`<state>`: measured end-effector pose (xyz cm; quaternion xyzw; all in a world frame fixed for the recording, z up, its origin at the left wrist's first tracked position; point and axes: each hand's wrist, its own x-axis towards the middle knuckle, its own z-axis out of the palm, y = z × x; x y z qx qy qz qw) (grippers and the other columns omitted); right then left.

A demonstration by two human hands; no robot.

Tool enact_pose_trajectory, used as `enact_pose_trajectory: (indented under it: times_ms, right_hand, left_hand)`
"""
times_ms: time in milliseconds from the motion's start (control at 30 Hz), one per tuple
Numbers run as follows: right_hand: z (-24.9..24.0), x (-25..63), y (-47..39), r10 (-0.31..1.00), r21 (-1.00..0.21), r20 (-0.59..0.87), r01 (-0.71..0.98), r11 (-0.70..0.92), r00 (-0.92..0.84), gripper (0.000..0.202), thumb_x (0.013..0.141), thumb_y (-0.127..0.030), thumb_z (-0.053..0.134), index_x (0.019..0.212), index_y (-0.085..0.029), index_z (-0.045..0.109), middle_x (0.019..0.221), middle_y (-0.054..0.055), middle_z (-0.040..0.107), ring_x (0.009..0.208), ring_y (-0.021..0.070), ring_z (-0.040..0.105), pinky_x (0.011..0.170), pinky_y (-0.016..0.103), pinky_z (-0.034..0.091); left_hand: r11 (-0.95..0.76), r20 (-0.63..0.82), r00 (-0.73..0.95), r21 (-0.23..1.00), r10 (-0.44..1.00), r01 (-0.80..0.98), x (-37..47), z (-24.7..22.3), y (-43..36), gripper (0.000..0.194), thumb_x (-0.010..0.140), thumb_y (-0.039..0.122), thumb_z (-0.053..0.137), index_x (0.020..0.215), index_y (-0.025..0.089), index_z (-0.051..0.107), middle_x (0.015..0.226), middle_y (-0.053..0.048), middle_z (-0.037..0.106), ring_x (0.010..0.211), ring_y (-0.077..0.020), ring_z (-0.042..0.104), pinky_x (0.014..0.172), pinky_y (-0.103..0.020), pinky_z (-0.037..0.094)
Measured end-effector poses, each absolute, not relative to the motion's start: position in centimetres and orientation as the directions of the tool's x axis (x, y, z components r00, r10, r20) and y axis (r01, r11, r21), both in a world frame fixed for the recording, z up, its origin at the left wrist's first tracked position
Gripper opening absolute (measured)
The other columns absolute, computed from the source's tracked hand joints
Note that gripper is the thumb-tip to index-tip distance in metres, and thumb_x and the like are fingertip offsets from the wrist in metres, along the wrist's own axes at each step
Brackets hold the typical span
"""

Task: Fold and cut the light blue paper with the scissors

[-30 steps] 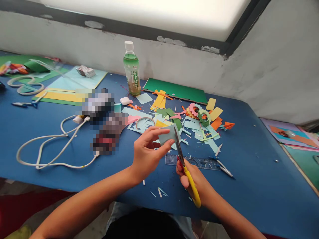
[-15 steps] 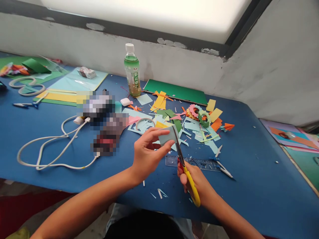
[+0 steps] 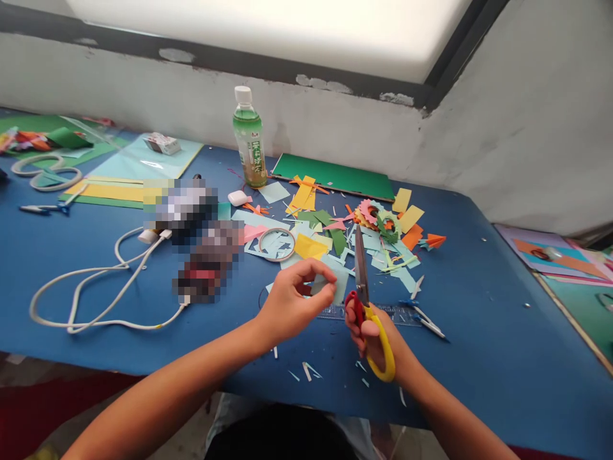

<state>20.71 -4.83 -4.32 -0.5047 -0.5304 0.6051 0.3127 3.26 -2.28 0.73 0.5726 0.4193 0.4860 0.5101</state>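
Note:
My left hand (image 3: 301, 294) is closed, thumb and fingertips pinching a small light blue piece of paper (image 3: 339, 285). Part of that paper is hidden behind the fingers. In my right hand (image 3: 371, 335) is a pair of scissors (image 3: 363, 271) with red and yellow handles, blades upward and nearly together. A small gap separates the blades from the paper's right edge. Below and behind both hands lies a clear ruler (image 3: 390, 314), partly covered. A compass (image 3: 428, 324) rests to the right of my right hand. Light blue paper scraps (image 3: 368, 239) are spread beyond the scissors.
A green-labelled bottle (image 3: 249, 144) stands near the wall beside a green board (image 3: 335, 176). A tape roll (image 3: 276, 245) lies among the scraps. Toothed paper rings (image 3: 368, 213) are at the right. A white cable (image 3: 76, 281) loops across the blue table (image 3: 502, 358) at left.
The scissors have come away from the paper's edge, with my right hand shifting slightly right. My left hand has lowered the paper a little. A thin pale sliver now shows near my right wrist.

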Motion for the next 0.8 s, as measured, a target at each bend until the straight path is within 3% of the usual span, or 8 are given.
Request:
enact_pose_trajectory:
  times_ms: [67,167,267,500,800]
  right_hand:
    - [-3.7,20.6,-4.5,0.922,-0.967,-0.254,0.095,-0.236,-0.291,0.067,0.053,-0.084,0.046,0.075,-0.022,0.040,0.060,-0.006,0.043,0.036,0.0048,0.032,0.030,0.020,0.030]
    - [-3.0,20.7,-4.3,0.959,-0.985,-0.171,0.006,-0.174,-0.228,0.046,0.066,-0.058,0.064,0.081,-0.022,0.040,0.071,-0.004,0.049,0.042,0.0049,0.041,0.036,0.018,0.035]
    - [-3.0,20.9,-4.1,0.982,-0.989,-0.088,-0.104,-0.107,-0.166,0.033,0.072,-0.038,0.067,0.080,-0.022,0.039,0.074,-0.004,0.051,0.044,0.0051,0.045,0.036,0.017,0.034]
    - [-3.1,21.2,-3.7,0.998,-0.984,-0.030,-0.171,-0.040,-0.060,0.028,0.077,-0.032,0.064,0.078,-0.022,0.039,0.071,-0.006,0.054,0.039,0.0035,0.042,0.038,0.019,0.033]
    - [-2.7,21.4,-3.5,1.000,-0.994,-0.023,-0.107,-0.022,0.004,0.028,0.075,-0.033,0.065,0.076,-0.021,0.040,0.072,-0.005,0.057,0.040,0.0043,0.043,0.040,0.020,0.035]
  left_hand:
    - [-0.036,0.038,0.273,0.999,0.961,-0.012,3.4,0.8,-2.3,0.013,0.074,0.014,0.059,0.080,0.017,0.049,0.069,0.004,0.048,0.058,-0.0062,0.045,0.046,-0.016,0.036]
    - [0.047,-0.038,0.415,0.999,0.909,-0.010,3.7,0.9,-2.4,0.025,0.070,0.009,0.059,0.084,0.019,0.041,0.068,0.006,0.048,0.058,-0.0055,0.044,0.046,-0.014,0.033]
    - [0.083,-0.068,0.476,0.997,0.877,-0.010,4.0,0.8,-2.4,0.027,0.070,0.010,0.060,0.086,0.019,0.040,0.072,0.004,0.051,0.064,-0.0068,0.049,0.050,-0.014,0.037]
    - [0.188,-0.154,0.460,0.982,0.875,-0.027,3.9,0.6,-2.1,0.022,0.074,0.030,0.063,0.090,0.017,0.056,0.074,0.000,0.058,0.062,-0.0099,0.055,0.053,-0.020,0.048]
    - [0.196,-0.181,0.431,0.981,0.884,0.011,3.9,0.7,-1.8,0.014,0.072,0.028,0.065,0.067,0.015,0.067,0.060,0.000,0.062,0.056,-0.0092,0.058,0.052,-0.018,0.049]
